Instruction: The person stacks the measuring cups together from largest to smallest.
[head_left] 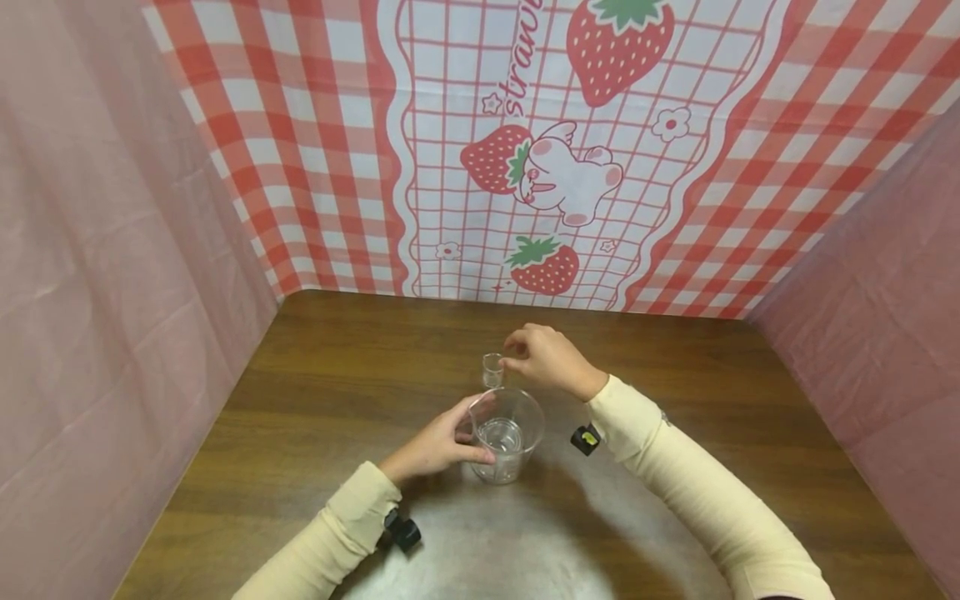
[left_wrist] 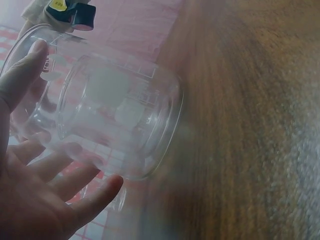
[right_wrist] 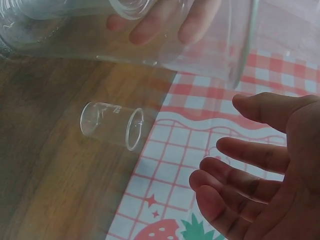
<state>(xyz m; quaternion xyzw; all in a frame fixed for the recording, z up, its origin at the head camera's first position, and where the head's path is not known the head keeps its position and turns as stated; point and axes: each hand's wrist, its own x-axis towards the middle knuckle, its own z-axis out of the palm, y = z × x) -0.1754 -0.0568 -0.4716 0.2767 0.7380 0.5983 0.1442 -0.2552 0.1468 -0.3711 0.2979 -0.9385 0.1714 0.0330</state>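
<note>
The large clear round beaker (head_left: pixel 531 433) and small clear cylindrical beaker (head_left: pixel 492 375) look like smooth, glossy glass. The flat brown wooden tabletop (head_left: pixel 360 358) shines softly.

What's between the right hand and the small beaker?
Nothing: the right wrist view shows an open gap from the right hand to the small glass beaker, with strawberry-print cloth in the background.

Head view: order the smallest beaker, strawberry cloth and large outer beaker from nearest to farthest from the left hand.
1. Large outer beaker, held by the left hand.
2. Smallest beaker, just beyond it.
3. Strawberry cloth, at the back.
</note>
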